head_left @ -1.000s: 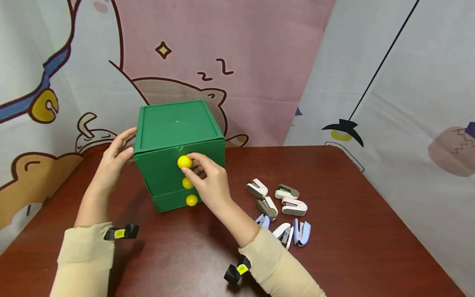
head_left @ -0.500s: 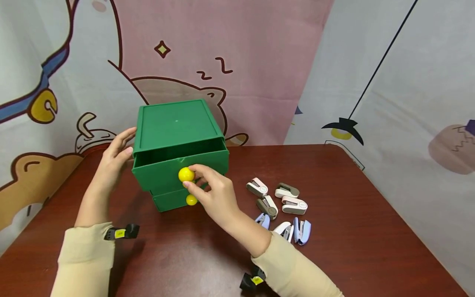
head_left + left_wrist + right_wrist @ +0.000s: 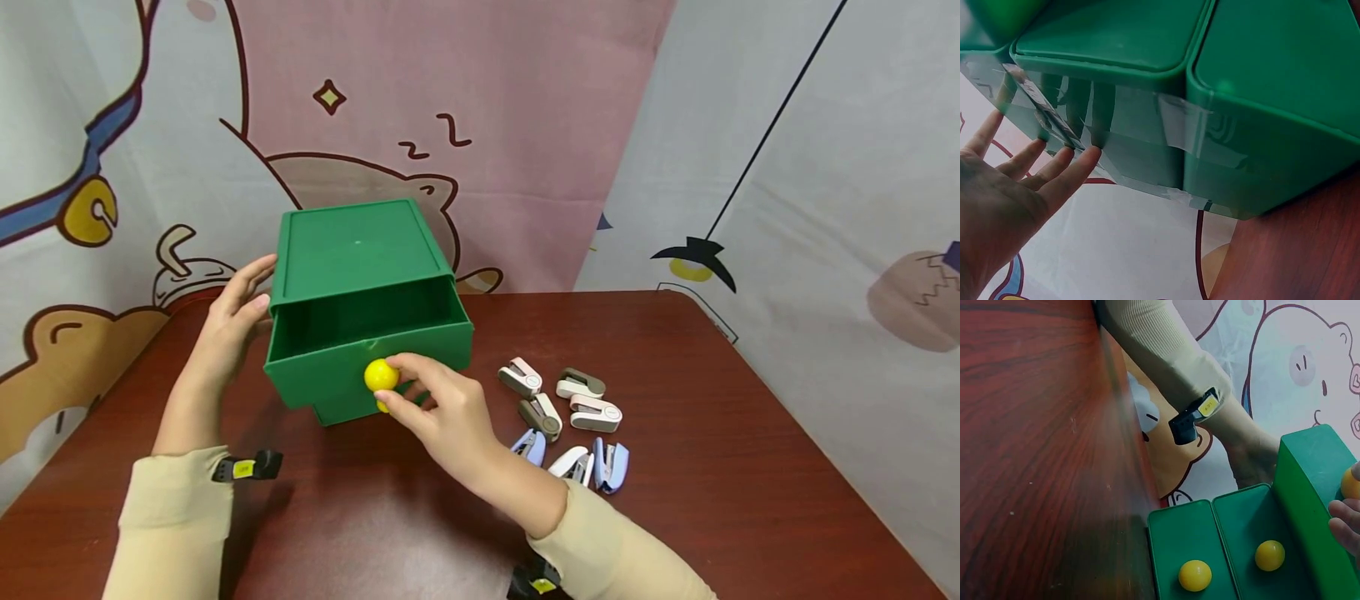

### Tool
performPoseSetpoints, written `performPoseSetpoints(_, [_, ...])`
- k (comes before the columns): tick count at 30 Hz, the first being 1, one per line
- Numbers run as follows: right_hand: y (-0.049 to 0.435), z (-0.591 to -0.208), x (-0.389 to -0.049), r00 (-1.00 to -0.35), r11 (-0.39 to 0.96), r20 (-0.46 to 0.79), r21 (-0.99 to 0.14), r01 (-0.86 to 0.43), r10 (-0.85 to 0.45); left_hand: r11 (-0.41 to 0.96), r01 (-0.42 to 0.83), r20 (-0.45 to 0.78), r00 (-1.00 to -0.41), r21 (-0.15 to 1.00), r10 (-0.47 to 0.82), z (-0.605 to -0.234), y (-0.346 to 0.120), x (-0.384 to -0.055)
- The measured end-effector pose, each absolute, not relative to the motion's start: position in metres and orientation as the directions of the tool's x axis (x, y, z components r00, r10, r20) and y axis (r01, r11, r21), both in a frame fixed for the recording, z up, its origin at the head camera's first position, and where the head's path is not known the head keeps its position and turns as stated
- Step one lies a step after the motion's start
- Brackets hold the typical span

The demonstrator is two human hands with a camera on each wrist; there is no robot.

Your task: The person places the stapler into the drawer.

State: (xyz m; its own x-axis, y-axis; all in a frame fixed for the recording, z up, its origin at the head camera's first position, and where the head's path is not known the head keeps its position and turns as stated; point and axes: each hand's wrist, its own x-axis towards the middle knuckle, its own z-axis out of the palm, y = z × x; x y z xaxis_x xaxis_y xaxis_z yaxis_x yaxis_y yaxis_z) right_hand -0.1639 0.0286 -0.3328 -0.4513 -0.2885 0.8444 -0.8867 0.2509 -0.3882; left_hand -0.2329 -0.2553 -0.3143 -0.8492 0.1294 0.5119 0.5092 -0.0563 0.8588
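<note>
A green drawer box (image 3: 356, 250) stands on the table, its top drawer (image 3: 315, 377) pulled well out. The drawer's inside shows bare green walls. My right hand (image 3: 453, 417) pinches the round yellow knob (image 3: 381, 375) on that drawer between thumb and forefinger. At the box's left side is my left hand (image 3: 228, 325); the left wrist view shows its spread, nearly straight fingertips against the taped side wall (image 3: 1135, 125). In the right wrist view, the two lower drawers are flush, each with a yellow knob (image 3: 1270, 555).
To the right of the box lie several small staplers: a pink-white one (image 3: 596, 412), a grey-white one (image 3: 542, 417), a blue one (image 3: 611, 465) and others. The brown table (image 3: 720, 467) meets a printed cloth backdrop (image 3: 540, 150) behind.
The top drawer has slid from closed to well out toward me, drawn by my right hand on its knob. My left hand has stayed at the box's side.
</note>
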Motion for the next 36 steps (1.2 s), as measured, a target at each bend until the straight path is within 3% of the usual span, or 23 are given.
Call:
performPoseSetpoints(11, [0.033,-0.335,-0.159,-0.413,0.240,0.863,-0.353,-0.905,-0.290,-0.032,0.499,0.499,-0.858,0.866,0.124,-0.313,-0.256,-0.232])
performPoseSetpoints(23, [0.046,-0.325,-0.159,-0.373,0.326,0.870,-0.267,-0.907,-0.324,-0.042,0.501,0.502,-0.855,0.864,0.129,-0.314,-0.255,-0.233])
performPoseSetpoints(32, [0.072,-0.304,-0.160,-0.355,0.270,0.889,-0.279,-0.921,-0.291,-0.037,0.506,0.507,-0.853,0.862,0.128,-0.315,-0.255,-0.233])
performPoseSetpoints(36, [0.086,-0.291,-0.164,-0.391,0.258,0.892,-0.332,-0.907,-0.227,-0.040,0.504,0.505,-0.854,0.863,0.126,-0.315,-0.254,-0.233])
